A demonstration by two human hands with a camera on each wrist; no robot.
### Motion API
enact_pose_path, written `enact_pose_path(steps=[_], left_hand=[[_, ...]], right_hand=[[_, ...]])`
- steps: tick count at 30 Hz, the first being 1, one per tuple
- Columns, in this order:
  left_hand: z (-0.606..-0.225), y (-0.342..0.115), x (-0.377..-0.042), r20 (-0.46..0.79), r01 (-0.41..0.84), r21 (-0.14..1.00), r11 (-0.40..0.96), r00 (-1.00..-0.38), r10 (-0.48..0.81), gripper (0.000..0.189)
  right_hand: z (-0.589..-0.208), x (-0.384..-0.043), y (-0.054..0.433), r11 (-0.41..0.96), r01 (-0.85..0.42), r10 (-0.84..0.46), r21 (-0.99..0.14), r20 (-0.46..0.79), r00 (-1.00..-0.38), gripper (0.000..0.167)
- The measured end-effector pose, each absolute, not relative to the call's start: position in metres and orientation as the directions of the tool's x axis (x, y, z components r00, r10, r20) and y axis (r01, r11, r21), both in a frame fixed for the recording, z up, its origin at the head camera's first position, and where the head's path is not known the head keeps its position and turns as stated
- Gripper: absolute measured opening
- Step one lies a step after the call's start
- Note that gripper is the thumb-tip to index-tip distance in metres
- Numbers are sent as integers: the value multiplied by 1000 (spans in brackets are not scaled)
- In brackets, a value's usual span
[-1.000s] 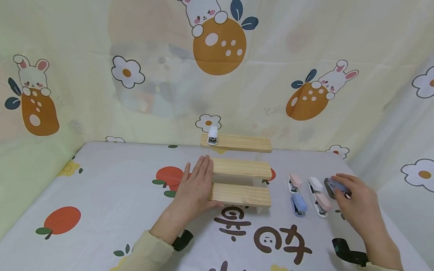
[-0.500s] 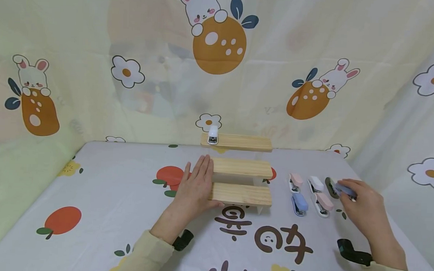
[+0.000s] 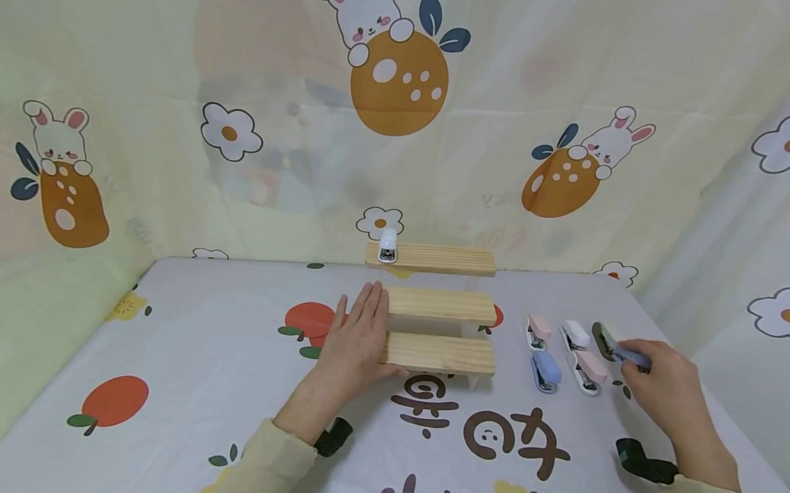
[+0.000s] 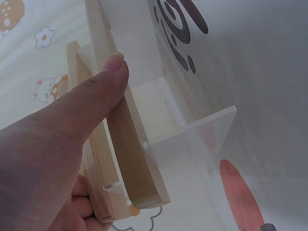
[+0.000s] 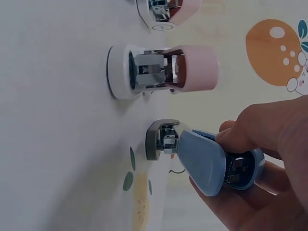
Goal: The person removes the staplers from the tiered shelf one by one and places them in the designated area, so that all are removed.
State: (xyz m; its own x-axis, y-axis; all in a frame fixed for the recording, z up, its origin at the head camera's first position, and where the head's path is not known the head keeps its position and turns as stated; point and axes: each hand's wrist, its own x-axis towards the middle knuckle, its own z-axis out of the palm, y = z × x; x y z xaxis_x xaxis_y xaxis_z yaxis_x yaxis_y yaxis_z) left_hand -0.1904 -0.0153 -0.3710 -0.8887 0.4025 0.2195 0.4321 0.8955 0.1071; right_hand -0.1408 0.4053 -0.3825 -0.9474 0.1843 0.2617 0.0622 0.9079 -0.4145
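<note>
In the head view, my left hand (image 3: 355, 347) rests against the left ends of a wooden tiered rack, fingers straight and thumb at the front of its lowest board (image 3: 438, 354). The left wrist view shows the thumb (image 4: 94, 94) over that board's edge. My right hand (image 3: 667, 383) pinches a small blue-grey stapler (image 5: 204, 161) between thumb and fingers, tilted and raised from the table in the right wrist view. Just beyond it stands a dark green stapler (image 3: 603, 341). Left of these are a white stapler (image 3: 575, 335) and a pink stapler (image 3: 589, 372).
Another pink stapler (image 3: 537, 331) and a blue stapler (image 3: 545, 371) stand nearer the rack. A white stapler (image 3: 388, 246) sits at the left end of the top board (image 3: 447, 260). Clear panels (image 4: 192, 139) support the boards. A printed curtain (image 3: 295, 127) hangs behind the table.
My right hand has drawn the blue-grey stapler slightly right and toward me, uncovering more of the dark green one. My left hand and the rack have stayed in place.
</note>
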Motion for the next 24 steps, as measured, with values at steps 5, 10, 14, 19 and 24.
enact_pose_path(steps=[5,10,14,19,24], left_hand=[[-371,-15,-190,221,432,100,897,-888,403,129],[-371,-16,-191,228,436,101,895,-885,405,129],[-371,-15,-191,230,436,95,895,-884,406,129],[-371,-15,-190,229,437,94,895,-884,408,128],[-371,-15,-190,223,433,95,896,-887,405,129]], right_hand=[[-386,-141,408,906,90,195,-414,220,-956,34],[-391,-141,411,914,86,189,-397,227,-955,35],[-396,-142,414,920,74,176,-385,237,-955,35],[-398,-142,416,918,77,172,-388,216,-961,36],[-398,-144,418,913,115,180,-391,135,-974,37]])
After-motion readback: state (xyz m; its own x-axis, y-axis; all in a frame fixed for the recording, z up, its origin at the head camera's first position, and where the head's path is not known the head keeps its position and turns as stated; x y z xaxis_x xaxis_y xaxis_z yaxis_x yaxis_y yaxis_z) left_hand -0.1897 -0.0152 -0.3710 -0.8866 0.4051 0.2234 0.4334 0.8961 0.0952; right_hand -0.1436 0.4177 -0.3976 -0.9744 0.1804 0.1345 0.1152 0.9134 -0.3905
